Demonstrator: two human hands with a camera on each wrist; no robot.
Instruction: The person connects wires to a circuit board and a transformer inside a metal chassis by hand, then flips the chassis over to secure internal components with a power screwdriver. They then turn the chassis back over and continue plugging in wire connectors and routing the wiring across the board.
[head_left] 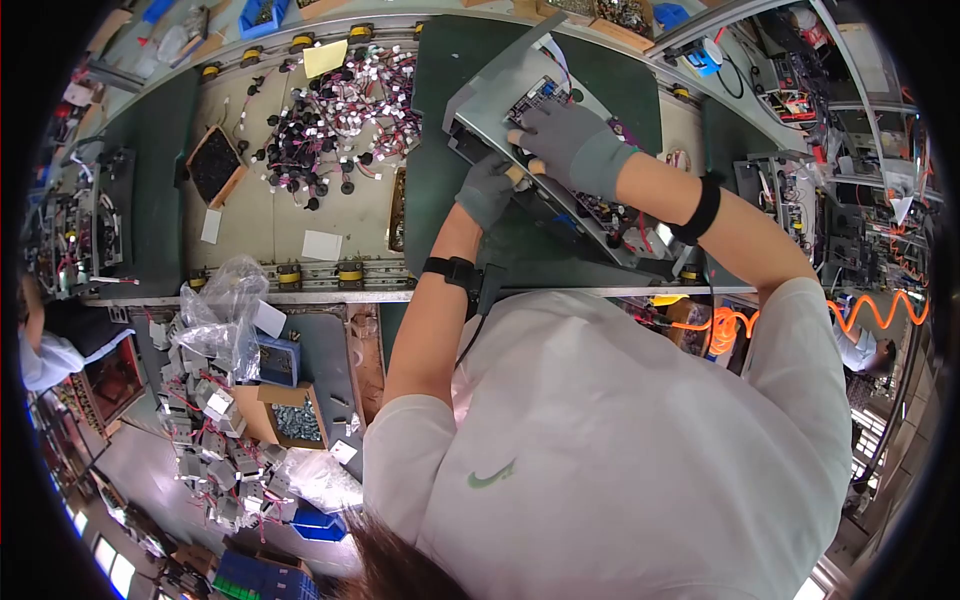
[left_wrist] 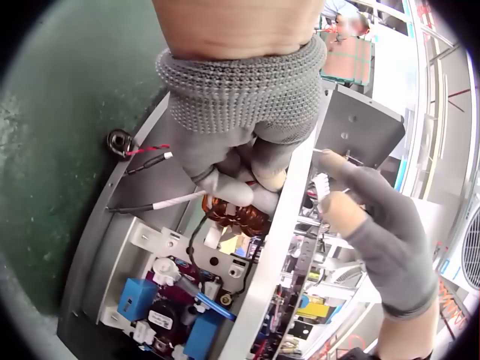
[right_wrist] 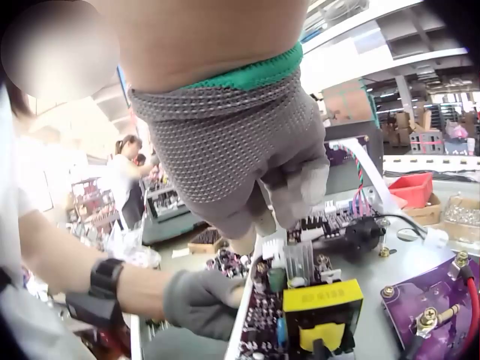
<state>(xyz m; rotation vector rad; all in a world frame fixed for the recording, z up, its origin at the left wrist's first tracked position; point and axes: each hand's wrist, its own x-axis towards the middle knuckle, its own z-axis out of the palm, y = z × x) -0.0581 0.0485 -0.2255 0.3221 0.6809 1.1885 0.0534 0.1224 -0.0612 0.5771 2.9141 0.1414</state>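
Note:
A metal electronics chassis point(head_left: 490, 105) lies angled on the green work mat, with circuit boards on both sides of its divider. My left hand point(head_left: 487, 190), in a grey glove, reaches into the near side. In the left wrist view its fingers curl around a copper-wound coil point(left_wrist: 238, 217), which they partly cover. My gloved right hand point(head_left: 575, 150) is over the far side, thumb and forefinger spread apart near the divider's edge point(right_wrist: 247, 300). Below it stand a yellow-wrapped transformer point(right_wrist: 322, 307) and a populated board. A purple board point(right_wrist: 427, 307) lies to the right.
Several black round parts with wires and white connectors point(head_left: 350, 110) are heaped left of the mat point(head_left: 435, 80). A dark-filled tray point(head_left: 215, 165) lies beyond them. A cardboard box of metal parts point(head_left: 297, 420) stands at lower left. An orange coiled hose point(head_left: 725, 330) hangs at right.

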